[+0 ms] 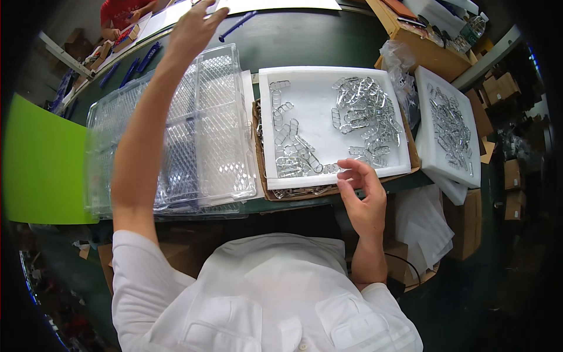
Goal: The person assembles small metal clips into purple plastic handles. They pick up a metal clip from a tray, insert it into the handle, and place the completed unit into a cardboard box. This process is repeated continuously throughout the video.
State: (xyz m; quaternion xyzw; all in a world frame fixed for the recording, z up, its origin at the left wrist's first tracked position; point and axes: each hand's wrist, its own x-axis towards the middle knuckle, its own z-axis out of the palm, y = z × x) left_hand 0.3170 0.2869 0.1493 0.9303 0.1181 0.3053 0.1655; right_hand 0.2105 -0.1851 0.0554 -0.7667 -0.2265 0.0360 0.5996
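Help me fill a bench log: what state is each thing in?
Left hand: stretched forward, grip unclear
Right hand: half-curled, thumb and fingers apart
Middle foam tray: part-filled
Metal clips: loose, heaped unevenly
Right foam tray: holding more clips
Clear plastic tray: lying flat

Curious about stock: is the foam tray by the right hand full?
The tray is partly full: clips cluster at both sides, its middle bare.

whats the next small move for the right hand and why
I'd probably lower the right hand toward the loose metal clips on its left: it hovers by the near rim of the white foam tray, close to them, while the left hand is stretched far across the green table.
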